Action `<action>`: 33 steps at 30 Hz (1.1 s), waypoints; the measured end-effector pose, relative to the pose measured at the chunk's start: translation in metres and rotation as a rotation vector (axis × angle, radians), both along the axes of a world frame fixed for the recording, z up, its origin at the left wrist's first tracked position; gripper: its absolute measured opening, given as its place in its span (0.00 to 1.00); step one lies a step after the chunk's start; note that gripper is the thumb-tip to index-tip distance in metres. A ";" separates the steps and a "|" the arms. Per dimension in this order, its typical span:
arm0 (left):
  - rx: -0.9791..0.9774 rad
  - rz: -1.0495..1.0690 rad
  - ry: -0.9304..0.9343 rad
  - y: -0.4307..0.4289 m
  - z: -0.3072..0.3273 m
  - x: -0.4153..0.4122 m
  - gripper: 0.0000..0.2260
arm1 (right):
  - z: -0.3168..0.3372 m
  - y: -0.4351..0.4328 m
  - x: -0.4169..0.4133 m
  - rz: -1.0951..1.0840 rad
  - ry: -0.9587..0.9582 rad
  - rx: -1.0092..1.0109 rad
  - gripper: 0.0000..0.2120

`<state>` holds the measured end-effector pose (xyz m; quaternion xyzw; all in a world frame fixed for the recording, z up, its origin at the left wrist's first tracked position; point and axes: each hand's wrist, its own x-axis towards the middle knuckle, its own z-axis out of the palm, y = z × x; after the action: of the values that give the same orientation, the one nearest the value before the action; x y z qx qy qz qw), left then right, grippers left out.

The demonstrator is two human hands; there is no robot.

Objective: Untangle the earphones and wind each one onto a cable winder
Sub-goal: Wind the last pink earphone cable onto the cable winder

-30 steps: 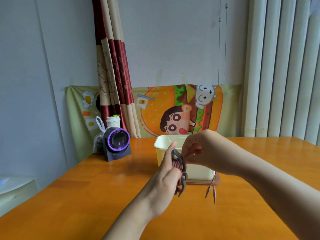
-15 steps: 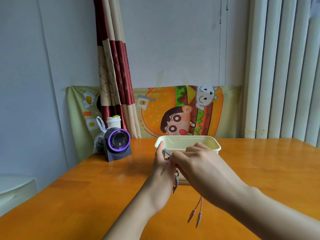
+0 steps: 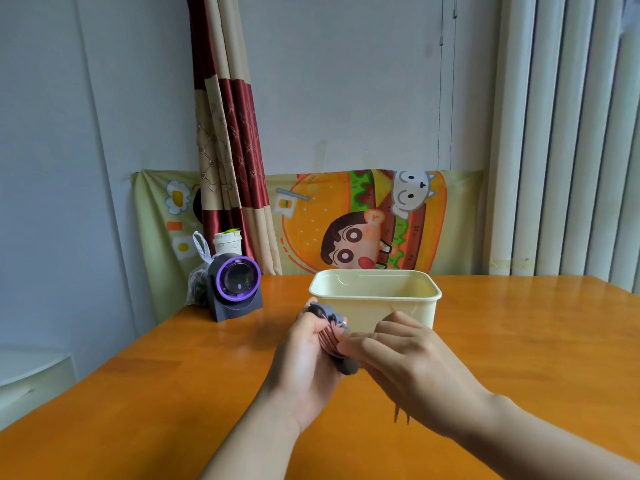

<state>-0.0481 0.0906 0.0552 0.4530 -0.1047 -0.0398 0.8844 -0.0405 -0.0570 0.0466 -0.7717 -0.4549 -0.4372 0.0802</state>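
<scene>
Left hand (image 3: 304, 362) grips the grey plastic cable winder (image 3: 327, 311) at 6 o'clock of the cream plastic box (image 3: 374, 296). Right hand (image 3: 415, 365) pinches the dusty-pink earphone cable (image 3: 329, 339); earbud ends (image 3: 401, 415) dangle at its 5 o'clock. Best laid taut, turns side by side.

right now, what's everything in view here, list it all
cable winder: one, grey, in the left hand
earphone cable: one, dusty red, wound on the winder, ends dangling under right hand
tub: one, cream, on table behind the hands
fan: one, dark grey with purple ring, table's far left
cup: one, white, behind the fan
plastic bag: one, clear, left of fan
table: one, orange wood
cartoon cloth: one, yellow-orange, back wall
curtain: one, red and beige, back left
blinds: one set, white, right
left hand: grips the winder
right hand: holds the cable
</scene>
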 end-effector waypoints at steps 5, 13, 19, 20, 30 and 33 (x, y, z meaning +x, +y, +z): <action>-0.161 -0.023 -0.013 -0.003 0.008 -0.001 0.21 | -0.004 -0.008 0.004 0.105 0.044 0.168 0.08; -0.134 -0.002 0.025 0.002 0.000 0.001 0.13 | 0.018 -0.015 0.001 0.121 0.497 0.255 0.06; 0.000 -0.072 -0.062 0.003 -0.006 0.002 0.17 | 0.045 -0.021 0.002 0.001 0.814 0.261 0.07; 0.028 -0.094 -0.081 0.003 -0.007 0.002 0.17 | 0.048 -0.021 0.002 -0.020 0.808 0.257 0.08; 0.484 -0.113 -0.356 0.011 -0.013 0.003 0.18 | 0.061 -0.019 -0.003 -0.211 0.761 0.148 0.06; 0.654 -0.021 -0.426 0.012 -0.011 0.000 0.17 | 0.058 -0.019 -0.002 -0.200 0.789 0.228 0.04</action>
<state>-0.0483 0.1030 0.0441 0.7081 -0.2725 0.0149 0.6512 -0.0425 -0.0761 0.1043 -0.9064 -0.2610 -0.1612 0.2903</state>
